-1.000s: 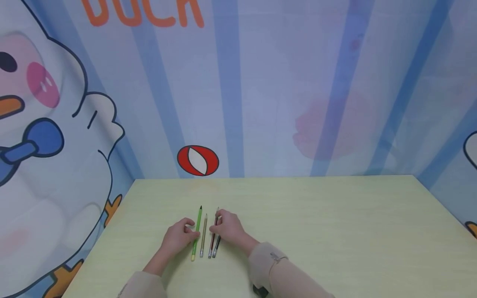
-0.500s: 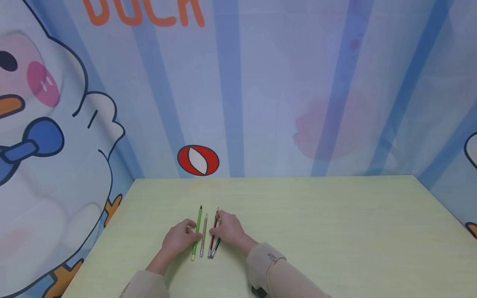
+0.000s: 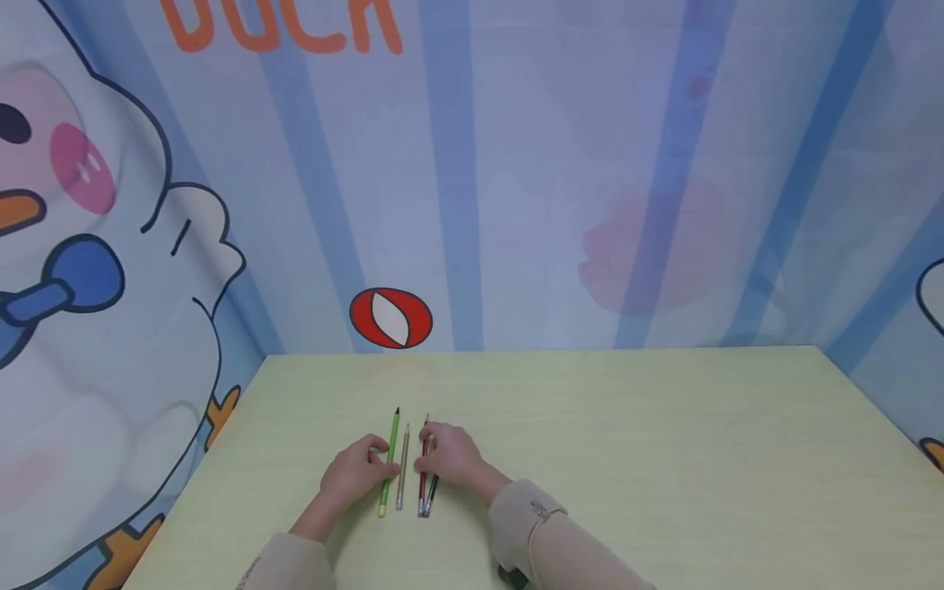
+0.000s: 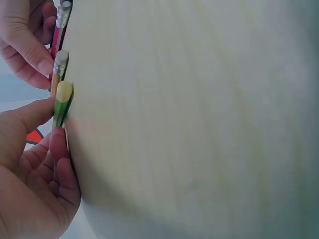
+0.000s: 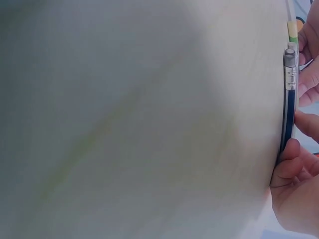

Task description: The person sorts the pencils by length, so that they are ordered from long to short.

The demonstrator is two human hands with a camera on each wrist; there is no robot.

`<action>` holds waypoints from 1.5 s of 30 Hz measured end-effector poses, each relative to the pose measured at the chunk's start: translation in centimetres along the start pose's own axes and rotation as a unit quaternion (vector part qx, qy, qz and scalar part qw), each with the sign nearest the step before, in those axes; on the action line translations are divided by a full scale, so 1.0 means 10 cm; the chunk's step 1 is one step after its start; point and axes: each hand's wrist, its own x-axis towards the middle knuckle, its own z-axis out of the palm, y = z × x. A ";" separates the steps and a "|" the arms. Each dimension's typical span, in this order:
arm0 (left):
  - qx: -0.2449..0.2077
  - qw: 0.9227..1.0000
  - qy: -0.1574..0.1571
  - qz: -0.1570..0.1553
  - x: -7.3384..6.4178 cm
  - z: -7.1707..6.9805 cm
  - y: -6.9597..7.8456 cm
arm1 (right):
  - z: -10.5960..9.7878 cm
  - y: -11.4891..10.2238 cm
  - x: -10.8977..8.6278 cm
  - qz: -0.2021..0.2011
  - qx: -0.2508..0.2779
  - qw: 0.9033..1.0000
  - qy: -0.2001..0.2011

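My left hand (image 3: 357, 471) pinches a green pencil (image 3: 394, 428), thumb on one side and fingers on the other; its yellowish end (image 4: 65, 90) faces the camera in the left wrist view. Just right of it, a thin gold-coloured pencil (image 3: 403, 469) with an eraser end lies on the table. My right hand (image 3: 453, 455) holds a red pencil (image 3: 422, 492) and a dark pencil (image 5: 290, 112) between thumb and fingers. Their eraser ends sit close together, pointing towards me, and the fingers hide part of their shafts.
The pale yellow table (image 3: 664, 442) extends far to the right of the hands. A printed cloth backdrop (image 3: 531, 164) rises behind it and along both sides. A small dark object (image 3: 512, 577) shows beneath the right sleeve (image 3: 519, 524).
The red and dark pencils have shifted slightly towards me with the right hand, their eraser ends moving a little right. The left hand and the green and gold pencils stay nearly in place.
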 end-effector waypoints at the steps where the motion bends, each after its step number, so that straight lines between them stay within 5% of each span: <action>1: 0.000 1.000 0.000 0.000 0.00 0.00 0.00 | 0.00 0.00 0.00 -0.003 -0.004 1.000 -0.002; 16: 0.004 1.000 0.007 0.012 0.01 0.03 -0.03 | 0.03 0.01 0.03 -0.035 -0.077 0.996 0.004; 26: 0.010 1.000 0.014 0.007 0.02 0.04 -0.03 | 0.03 0.01 0.02 -0.050 -0.072 0.996 0.009; 36: 0.010 1.000 0.015 0.007 0.01 0.03 -0.02 | 0.04 -0.01 -0.01 -0.012 -0.016 1.000 0.019; 45: 0.009 1.000 0.017 0.015 0.01 0.03 -0.03 | 0.07 -0.04 -0.02 0.007 -0.028 0.999 0.031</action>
